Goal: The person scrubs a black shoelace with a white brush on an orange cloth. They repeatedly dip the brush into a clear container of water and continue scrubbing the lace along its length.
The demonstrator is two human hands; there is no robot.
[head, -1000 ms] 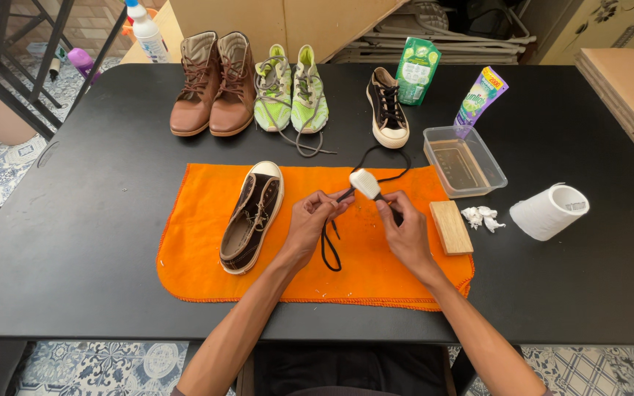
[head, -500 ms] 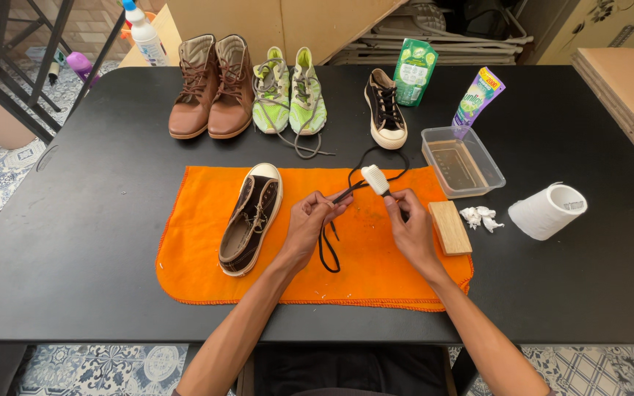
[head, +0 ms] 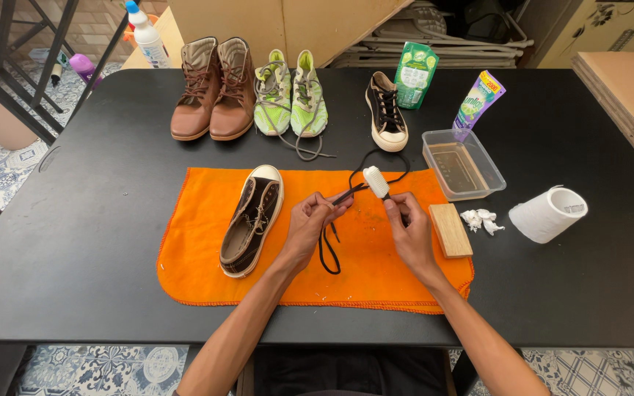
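Left hand [head: 310, 224] pinching black shoelace [head: 328, 242] above orange cloth [head: 199, 242]; right hand [head: 409, 231] gripping small white brush [head: 376, 181], bristles against lace; dark sneaker [head: 252, 218] just beside, on cloth.

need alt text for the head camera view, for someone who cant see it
A person's left hand pinches a black shoelace while the right hand holds a small white brush to it, above an orange cloth on a black table. A brown low-top shoe lies on the cloth; more shoes line the far edge.
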